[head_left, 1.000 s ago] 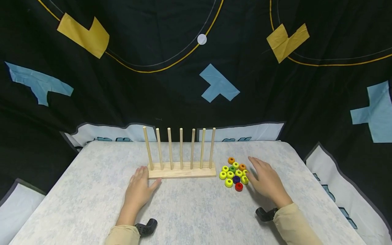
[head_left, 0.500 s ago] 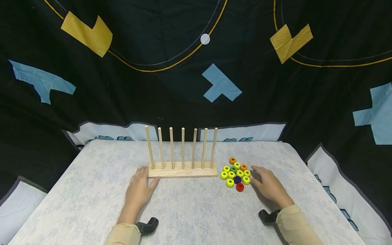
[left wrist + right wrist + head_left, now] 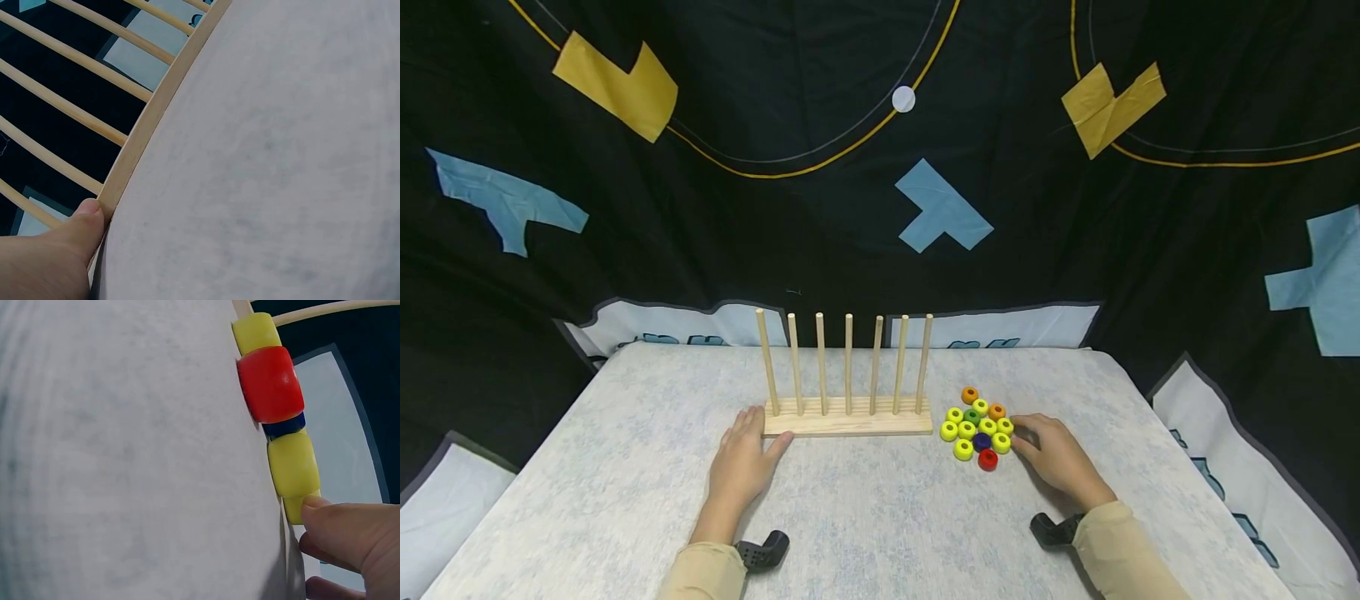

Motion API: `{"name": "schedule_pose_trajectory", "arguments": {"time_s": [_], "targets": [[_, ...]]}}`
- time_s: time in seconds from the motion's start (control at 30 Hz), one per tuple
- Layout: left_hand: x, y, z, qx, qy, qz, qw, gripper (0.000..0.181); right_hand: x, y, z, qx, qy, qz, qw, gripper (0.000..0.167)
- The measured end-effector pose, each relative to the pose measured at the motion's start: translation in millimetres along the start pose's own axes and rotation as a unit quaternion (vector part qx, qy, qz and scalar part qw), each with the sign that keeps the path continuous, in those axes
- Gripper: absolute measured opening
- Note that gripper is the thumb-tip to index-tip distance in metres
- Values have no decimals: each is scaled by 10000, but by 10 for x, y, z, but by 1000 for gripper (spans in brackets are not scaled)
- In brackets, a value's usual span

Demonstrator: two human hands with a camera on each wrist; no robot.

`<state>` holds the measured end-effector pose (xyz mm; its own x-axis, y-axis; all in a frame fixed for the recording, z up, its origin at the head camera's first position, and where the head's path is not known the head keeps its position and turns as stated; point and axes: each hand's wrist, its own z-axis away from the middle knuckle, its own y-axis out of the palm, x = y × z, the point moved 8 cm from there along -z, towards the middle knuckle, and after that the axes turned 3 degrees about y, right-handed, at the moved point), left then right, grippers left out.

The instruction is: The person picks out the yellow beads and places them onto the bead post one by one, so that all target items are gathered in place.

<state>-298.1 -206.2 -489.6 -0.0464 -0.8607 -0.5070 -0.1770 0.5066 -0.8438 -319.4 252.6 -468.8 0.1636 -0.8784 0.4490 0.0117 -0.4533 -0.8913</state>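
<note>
A wooden peg rack [image 3: 847,423], a flat base with several upright dowels, stands mid-table. My left hand [image 3: 743,456] holds the left end of its base; the thumb [image 3: 87,215] lies against the front corner. To the right lies a flat cluster of coloured beads with holes: mostly yellow, plus orange [image 3: 970,395], green [image 3: 972,417], dark blue [image 3: 982,442] and red [image 3: 988,460]. My right hand [image 3: 1058,457] is at the cluster's right edge, thumb touching a yellow bead [image 3: 294,512]. The index fingertip is hidden in the right wrist view, so a pinch cannot be confirmed.
The pale mottled tabletop [image 3: 865,525] reaches toward me. Behind it hangs a dark cloth [image 3: 820,250] with blue and yellow shapes. Each wrist wears a black camera mount, such as the left one [image 3: 763,552].
My right hand lowers and draws in to the rightmost yellow beads, its fingers closing toward them. The left hand keeps its place on the rack. The head view shifts slightly.
</note>
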Motion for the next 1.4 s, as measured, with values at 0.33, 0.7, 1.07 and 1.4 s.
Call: {"name": "schedule_pose_trajectory", "arguments": {"time_s": [0.33, 0.7, 1.07, 1.4], "targets": [[29, 10, -13, 48, -50, 22, 10000, 80, 13, 44, -42, -16, -129, -94, 9999, 46], [30, 22, -7, -32, -35, -52, 10000, 79, -41, 60, -124, -110, 207, -95, 9997, 44], [33, 40, 4, -61, -100, -111, 9999, 79, 6, -46, -77, -573, 112, -245, 9980, 42], [39, 38, 15, -65, -97, -108, 9999, 78, 460, -159, -54, -1004, -385, -545, 9927, 40]]}}
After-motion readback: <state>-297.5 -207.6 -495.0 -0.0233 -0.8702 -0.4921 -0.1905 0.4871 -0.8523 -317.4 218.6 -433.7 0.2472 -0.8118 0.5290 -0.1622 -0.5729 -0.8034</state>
